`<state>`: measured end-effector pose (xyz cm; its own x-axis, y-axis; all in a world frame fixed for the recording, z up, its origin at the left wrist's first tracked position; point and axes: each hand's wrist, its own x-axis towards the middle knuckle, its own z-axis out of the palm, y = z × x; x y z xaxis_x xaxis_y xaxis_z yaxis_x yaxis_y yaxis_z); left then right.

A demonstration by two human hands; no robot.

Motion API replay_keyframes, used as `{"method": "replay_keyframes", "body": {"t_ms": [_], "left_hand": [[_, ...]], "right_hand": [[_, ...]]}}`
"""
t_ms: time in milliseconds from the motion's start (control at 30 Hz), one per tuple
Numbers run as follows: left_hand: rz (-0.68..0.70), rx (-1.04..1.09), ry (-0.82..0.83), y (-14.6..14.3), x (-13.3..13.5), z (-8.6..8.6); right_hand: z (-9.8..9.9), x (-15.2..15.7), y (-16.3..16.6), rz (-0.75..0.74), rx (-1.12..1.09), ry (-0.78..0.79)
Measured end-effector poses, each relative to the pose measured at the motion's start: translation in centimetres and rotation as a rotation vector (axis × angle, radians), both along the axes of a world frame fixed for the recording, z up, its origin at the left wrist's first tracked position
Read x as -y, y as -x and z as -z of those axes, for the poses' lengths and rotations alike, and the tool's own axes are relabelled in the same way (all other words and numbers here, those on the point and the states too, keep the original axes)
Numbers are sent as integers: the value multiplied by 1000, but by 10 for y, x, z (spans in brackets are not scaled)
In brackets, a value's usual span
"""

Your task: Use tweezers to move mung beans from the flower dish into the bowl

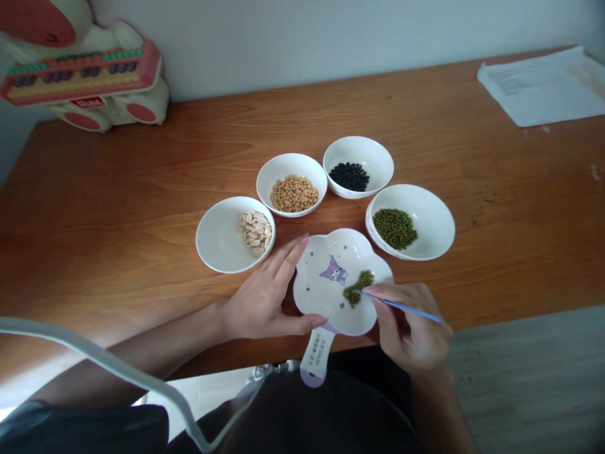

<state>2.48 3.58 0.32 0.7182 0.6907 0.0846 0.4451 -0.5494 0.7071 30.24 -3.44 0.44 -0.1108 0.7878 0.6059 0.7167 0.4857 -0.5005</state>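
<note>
A white flower-shaped dish (314,261) with a cartoon print and a labelled purple handle (317,354) sits at the table's front edge. My left hand (265,296) holds it steady from the left, fingers along the rim and thumb by the handle's base. Between the fingers of my right hand (416,328) are slim blue tweezers (401,306). Their tips touch a small heap of mung beans (358,289) in the dish's right part. Behind the dish, to the right, a white bowl (432,221) holds more mung beans (395,228).
Further white bowls stand in an arc behind the dish, with pale flat seeds (256,232), soybeans (293,193) and black beans (350,176). A toy keyboard figure (89,75) stands at the back left; papers (543,85) lie back right. A pale cable (118,372) crosses the lower left.
</note>
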Motion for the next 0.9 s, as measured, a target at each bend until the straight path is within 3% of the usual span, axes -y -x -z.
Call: {"method": "replay_keyframes", "body": {"t_ms": [900], "left_hand": [[10,21,-49,-1,-2,-1]], "right_hand": [[2,4,0,19,-22,87]]}}
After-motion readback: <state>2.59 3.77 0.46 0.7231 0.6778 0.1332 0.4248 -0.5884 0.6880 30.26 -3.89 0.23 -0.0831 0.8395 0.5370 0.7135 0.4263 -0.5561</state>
